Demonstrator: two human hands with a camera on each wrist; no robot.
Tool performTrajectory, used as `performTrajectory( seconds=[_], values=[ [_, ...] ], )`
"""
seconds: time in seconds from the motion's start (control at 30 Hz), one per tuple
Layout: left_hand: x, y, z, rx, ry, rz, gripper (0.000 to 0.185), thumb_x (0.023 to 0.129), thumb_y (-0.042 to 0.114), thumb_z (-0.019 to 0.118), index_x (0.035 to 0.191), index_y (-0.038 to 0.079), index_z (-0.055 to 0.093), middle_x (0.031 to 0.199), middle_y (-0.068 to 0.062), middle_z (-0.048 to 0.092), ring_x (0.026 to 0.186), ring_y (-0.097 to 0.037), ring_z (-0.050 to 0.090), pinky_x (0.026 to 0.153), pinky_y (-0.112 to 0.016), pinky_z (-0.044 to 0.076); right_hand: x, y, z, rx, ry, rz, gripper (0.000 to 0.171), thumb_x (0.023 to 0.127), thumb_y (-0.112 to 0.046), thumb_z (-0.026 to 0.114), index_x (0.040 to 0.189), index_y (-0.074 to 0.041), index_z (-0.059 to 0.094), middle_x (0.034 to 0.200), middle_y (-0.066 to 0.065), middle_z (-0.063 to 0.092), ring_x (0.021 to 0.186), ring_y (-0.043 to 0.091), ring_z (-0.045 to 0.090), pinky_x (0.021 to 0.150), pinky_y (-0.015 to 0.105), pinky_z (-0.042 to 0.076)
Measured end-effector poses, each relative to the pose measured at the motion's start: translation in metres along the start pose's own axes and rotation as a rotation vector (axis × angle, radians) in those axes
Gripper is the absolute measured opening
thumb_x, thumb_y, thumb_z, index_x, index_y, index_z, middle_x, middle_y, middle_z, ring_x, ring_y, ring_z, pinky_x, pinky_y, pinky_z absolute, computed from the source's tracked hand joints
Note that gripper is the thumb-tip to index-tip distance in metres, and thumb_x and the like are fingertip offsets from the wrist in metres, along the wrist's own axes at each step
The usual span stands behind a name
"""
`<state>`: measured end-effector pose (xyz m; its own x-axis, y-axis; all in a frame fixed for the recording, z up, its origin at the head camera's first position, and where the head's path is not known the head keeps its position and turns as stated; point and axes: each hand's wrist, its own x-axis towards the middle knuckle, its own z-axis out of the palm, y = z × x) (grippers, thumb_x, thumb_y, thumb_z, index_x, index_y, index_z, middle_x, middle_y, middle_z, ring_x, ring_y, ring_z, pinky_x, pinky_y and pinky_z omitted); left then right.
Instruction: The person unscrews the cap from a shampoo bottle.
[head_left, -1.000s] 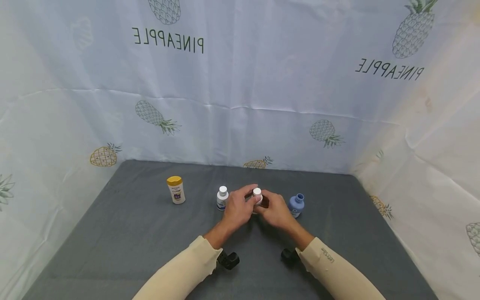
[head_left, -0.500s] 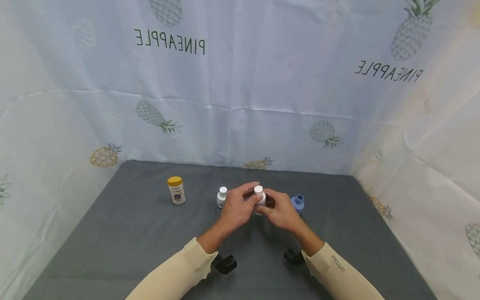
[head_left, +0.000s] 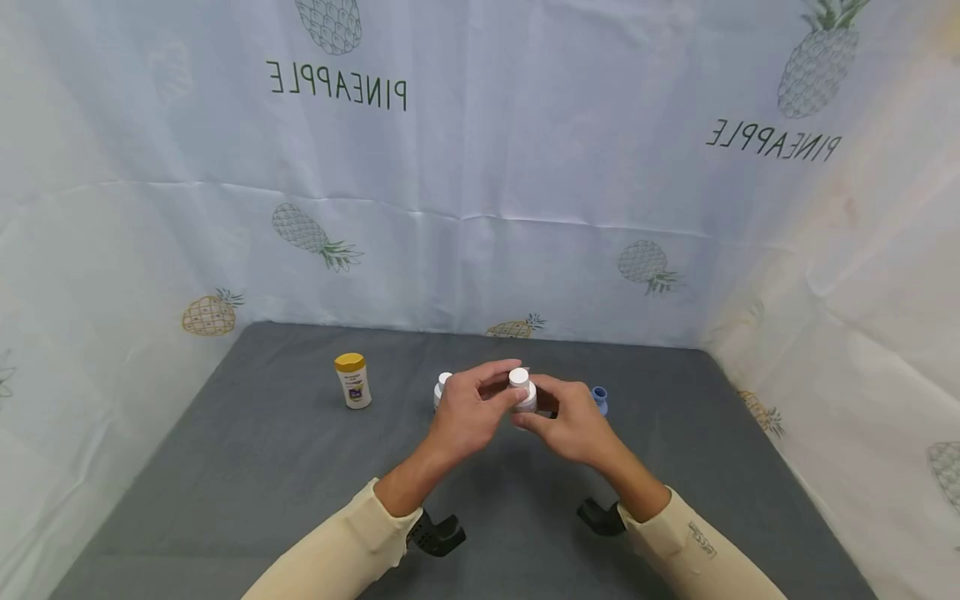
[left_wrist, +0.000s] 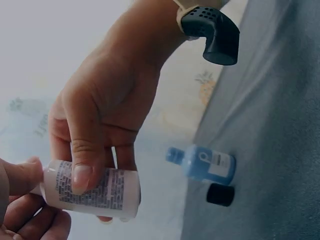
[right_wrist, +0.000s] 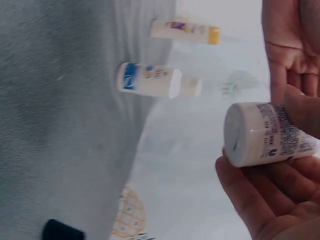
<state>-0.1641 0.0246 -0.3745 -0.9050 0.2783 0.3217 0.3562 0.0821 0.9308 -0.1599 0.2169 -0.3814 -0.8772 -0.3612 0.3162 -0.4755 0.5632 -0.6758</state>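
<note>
A white bottle (head_left: 523, 398) with a white cap and a densely printed label is held up off the table between both hands. My right hand (head_left: 577, 421) grips its body, and the right thumb lies across the label in the left wrist view. With thumb and fingers, my left hand (head_left: 468, 408) holds the capped end; its exact hold on the cap is partly hidden. The bottle's base faces the camera in the right wrist view. Beyond my right hand stands a blue bottle (left_wrist: 210, 164), and behind my left hand another white bottle (right_wrist: 150, 80), both partly covered in the head view.
A cream bottle with a yellow cap (head_left: 352, 381) stands upright on the left of the grey cloth-covered table (head_left: 225, 483). A black cylindrical thing (left_wrist: 220, 194) appears near the blue bottle in the left wrist view. A pineapple-print curtain (head_left: 480, 167) surrounds the table's back and sides.
Both hands have raised the white bottle and shifted it slightly to the right. The right hand now covers more of the blue bottle, and the left hand more of the other white bottle.
</note>
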Motion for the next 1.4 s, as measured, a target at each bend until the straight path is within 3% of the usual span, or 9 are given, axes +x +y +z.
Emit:
performTrajectory(
  seconds=[0.23, 0.4, 0.53, 0.77, 1.03, 1.2, 1.4],
  values=[
    [-0.003, 0.010, -0.010, -0.069, -0.107, 0.045, 0.045, 0.098, 0.009, 0.072, 0.142, 0.001, 0.063, 0.135, -0.019, 0.070, 0.123, -0.034, 0.071, 0.097, -0.031, 0.061, -0.006, -0.020, -0.008, -0.024, -0.022, 0.006, 0.044, 0.091, -0.011, 0.080, 0.133, -0.006, 0.068, 0.114, 0.007, 0.077, 0.095, 0.014, 0.076, 0.080, 0.030, 0.063],
    [-0.004, 0.011, -0.019, -0.143, -0.195, 0.057, 0.046, 0.101, 0.006, 0.067, 0.145, -0.001, 0.058, 0.144, -0.018, 0.065, 0.131, -0.034, 0.066, 0.100, -0.027, 0.059, -0.005, -0.028, -0.009, -0.003, -0.068, -0.001, 0.032, 0.091, -0.013, 0.081, 0.122, -0.009, 0.072, 0.104, 0.004, 0.078, 0.087, 0.007, 0.074, 0.075, 0.026, 0.061],
    [-0.004, 0.011, -0.021, -0.175, -0.218, 0.070, 0.044, 0.101, 0.003, 0.065, 0.144, -0.002, 0.059, 0.142, -0.020, 0.066, 0.131, -0.035, 0.065, 0.100, -0.025, 0.058, -0.005, -0.032, -0.011, 0.001, -0.092, -0.005, 0.027, 0.092, -0.013, 0.080, 0.117, -0.009, 0.072, 0.099, 0.003, 0.077, 0.082, 0.004, 0.072, 0.071, 0.025, 0.060],
    [-0.006, 0.010, -0.012, -0.169, -0.105, 0.111, 0.040, 0.097, 0.002, 0.069, 0.136, -0.004, 0.065, 0.128, -0.023, 0.073, 0.119, -0.037, 0.072, 0.094, -0.025, 0.061, -0.005, -0.037, -0.010, -0.030, -0.078, 0.010, 0.033, 0.091, -0.009, 0.080, 0.123, -0.005, 0.070, 0.102, 0.005, 0.077, 0.083, 0.006, 0.072, 0.072, 0.026, 0.061],
    [-0.008, 0.007, 0.001, -0.152, 0.026, 0.155, 0.035, 0.093, -0.001, 0.073, 0.128, -0.005, 0.071, 0.120, -0.024, 0.076, 0.113, -0.037, 0.074, 0.095, -0.033, 0.062, -0.007, -0.043, -0.008, -0.099, -0.031, 0.061, 0.028, 0.091, -0.009, 0.079, 0.117, -0.004, 0.071, 0.100, 0.007, 0.077, 0.081, 0.008, 0.071, 0.068, 0.022, 0.057],
    [-0.009, 0.007, 0.005, -0.138, 0.078, 0.168, 0.033, 0.094, -0.001, 0.073, 0.127, -0.004, 0.072, 0.120, -0.023, 0.076, 0.113, -0.037, 0.074, 0.094, -0.034, 0.062, -0.006, -0.047, -0.004, -0.152, 0.017, 0.092, 0.031, 0.091, -0.009, 0.079, 0.120, -0.003, 0.071, 0.097, 0.006, 0.078, 0.078, 0.006, 0.068, 0.065, 0.021, 0.055],
    [-0.009, 0.009, 0.008, -0.160, 0.130, 0.218, 0.031, 0.093, -0.004, 0.072, 0.123, -0.008, 0.072, 0.116, -0.026, 0.076, 0.109, -0.039, 0.075, 0.092, -0.028, 0.062, -0.005, -0.051, 0.000, -0.132, 0.065, 0.112, 0.025, 0.090, -0.007, 0.079, 0.114, -0.004, 0.073, 0.094, 0.007, 0.078, 0.077, 0.010, 0.070, 0.063, 0.022, 0.054]
  ],
)
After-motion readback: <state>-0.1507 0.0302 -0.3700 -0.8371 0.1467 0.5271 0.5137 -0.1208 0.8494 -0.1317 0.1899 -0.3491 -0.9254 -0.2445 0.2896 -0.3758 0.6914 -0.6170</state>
